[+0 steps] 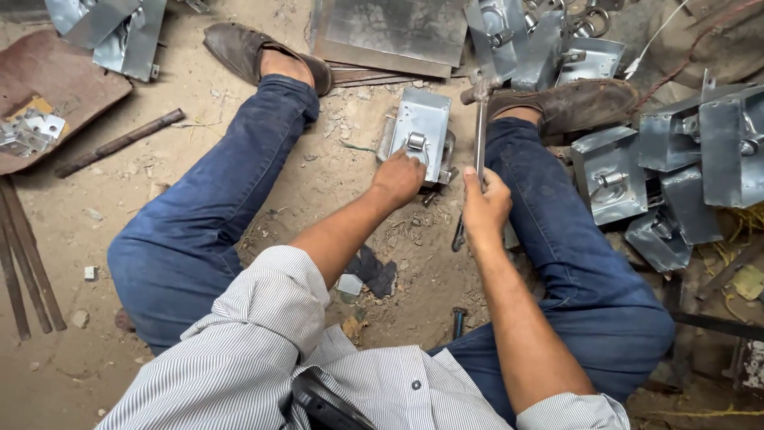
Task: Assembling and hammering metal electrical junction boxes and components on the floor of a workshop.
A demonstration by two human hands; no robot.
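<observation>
A silver sheet-metal box [422,123] with a small roller latch lies on the sandy ground between my legs. My left hand [399,177] presses on its near edge, fingers closed around the latch area. My right hand [485,203] grips the thin metal handle of a hammer [481,119], held upright just right of the box, its head near the box's top right corner. I sit on the ground with blue jeans and brown shoes on either side of the box.
Several similar silver metal boxes [676,167] are piled at the right. More lie at the top [541,44] and top left [111,28]. A flat metal sheet [390,32] sits at the top. A rusty rod [119,143] and bars [24,263] lie at the left.
</observation>
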